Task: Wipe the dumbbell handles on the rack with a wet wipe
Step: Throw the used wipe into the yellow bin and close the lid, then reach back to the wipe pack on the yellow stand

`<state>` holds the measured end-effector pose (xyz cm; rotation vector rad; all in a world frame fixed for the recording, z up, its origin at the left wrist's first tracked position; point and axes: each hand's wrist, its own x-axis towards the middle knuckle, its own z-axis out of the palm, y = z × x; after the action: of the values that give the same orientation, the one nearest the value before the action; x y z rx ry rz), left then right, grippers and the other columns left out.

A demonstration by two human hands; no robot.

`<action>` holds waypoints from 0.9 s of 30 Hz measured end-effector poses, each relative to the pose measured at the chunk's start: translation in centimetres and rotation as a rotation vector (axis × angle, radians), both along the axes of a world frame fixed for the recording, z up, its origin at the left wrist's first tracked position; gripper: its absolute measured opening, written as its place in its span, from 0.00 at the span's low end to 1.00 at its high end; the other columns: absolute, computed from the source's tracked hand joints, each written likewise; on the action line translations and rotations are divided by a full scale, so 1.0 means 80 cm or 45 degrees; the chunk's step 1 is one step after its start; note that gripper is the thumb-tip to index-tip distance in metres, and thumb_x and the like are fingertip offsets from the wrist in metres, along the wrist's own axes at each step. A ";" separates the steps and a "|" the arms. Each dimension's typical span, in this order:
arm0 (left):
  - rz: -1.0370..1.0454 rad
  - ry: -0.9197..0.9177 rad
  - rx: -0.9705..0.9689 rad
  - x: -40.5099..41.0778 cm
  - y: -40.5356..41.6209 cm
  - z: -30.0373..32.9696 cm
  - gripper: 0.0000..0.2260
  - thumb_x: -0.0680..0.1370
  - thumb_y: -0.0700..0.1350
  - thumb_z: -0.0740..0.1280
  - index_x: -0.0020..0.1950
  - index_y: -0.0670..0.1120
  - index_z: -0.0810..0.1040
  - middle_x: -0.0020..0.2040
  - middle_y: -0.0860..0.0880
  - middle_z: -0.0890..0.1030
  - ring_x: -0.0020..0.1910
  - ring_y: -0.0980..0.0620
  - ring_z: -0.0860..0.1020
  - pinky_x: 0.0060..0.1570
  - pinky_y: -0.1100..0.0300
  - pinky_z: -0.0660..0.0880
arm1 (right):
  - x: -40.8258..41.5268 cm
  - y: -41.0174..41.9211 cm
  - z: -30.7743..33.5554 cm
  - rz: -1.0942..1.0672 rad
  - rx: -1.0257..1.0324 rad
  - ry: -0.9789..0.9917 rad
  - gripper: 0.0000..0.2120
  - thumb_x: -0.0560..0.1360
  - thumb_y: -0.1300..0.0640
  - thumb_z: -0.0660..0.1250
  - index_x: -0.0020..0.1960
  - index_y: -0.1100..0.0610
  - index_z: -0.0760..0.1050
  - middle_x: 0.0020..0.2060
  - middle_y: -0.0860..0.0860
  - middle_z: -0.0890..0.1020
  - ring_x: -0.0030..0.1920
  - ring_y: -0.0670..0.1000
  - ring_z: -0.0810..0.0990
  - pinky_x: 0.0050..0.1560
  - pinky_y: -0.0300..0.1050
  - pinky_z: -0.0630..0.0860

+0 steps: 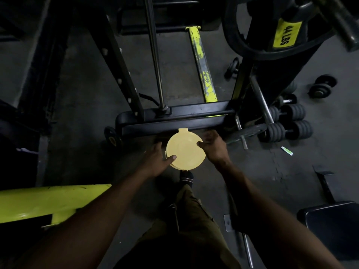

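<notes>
Flanking container (185,150): machine base (174,121), dumbbells (289,121)

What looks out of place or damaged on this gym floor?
A small green-and-white packet lies loose on the floor right of the yellow container, like litter. The yellow bar ahead has badly chipped paint.

Smooth pale-yellow plastic lid (185,150); chipped yellow paint on a metal bar (203,65); matt concrete-like floor (81,105).

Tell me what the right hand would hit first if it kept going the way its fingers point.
The right hand grips the yellow container, fingers pointing away from the body; straight on, probably the black machine base bar, though depth is unclear.
</notes>
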<state>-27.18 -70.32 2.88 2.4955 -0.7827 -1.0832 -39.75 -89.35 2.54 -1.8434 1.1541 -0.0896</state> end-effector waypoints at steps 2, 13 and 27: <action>0.006 -0.016 -0.005 -0.005 0.002 0.002 0.40 0.81 0.61 0.64 0.83 0.41 0.49 0.83 0.40 0.53 0.81 0.41 0.55 0.78 0.49 0.55 | -0.003 0.002 0.002 0.020 -0.017 -0.005 0.18 0.71 0.55 0.75 0.58 0.54 0.75 0.48 0.45 0.78 0.47 0.45 0.76 0.44 0.35 0.65; 0.128 -0.092 -0.077 -0.024 0.016 0.029 0.41 0.79 0.63 0.65 0.83 0.44 0.51 0.82 0.42 0.54 0.81 0.40 0.54 0.78 0.45 0.55 | -0.013 0.002 0.027 0.189 -0.154 -0.031 0.11 0.71 0.54 0.75 0.49 0.53 0.74 0.44 0.43 0.78 0.44 0.40 0.75 0.36 0.25 0.64; 0.644 -0.265 -0.185 -0.065 0.114 0.089 0.41 0.76 0.66 0.66 0.81 0.44 0.59 0.78 0.40 0.65 0.76 0.40 0.65 0.74 0.45 0.65 | 0.008 0.045 0.079 0.601 -0.140 -0.172 0.14 0.75 0.51 0.72 0.57 0.56 0.77 0.49 0.50 0.83 0.51 0.50 0.80 0.51 0.41 0.76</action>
<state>-32.39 -61.18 9.99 2.5027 -0.2359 -0.5778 -39.13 -85.75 8.83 -2.1258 0.6103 -0.0069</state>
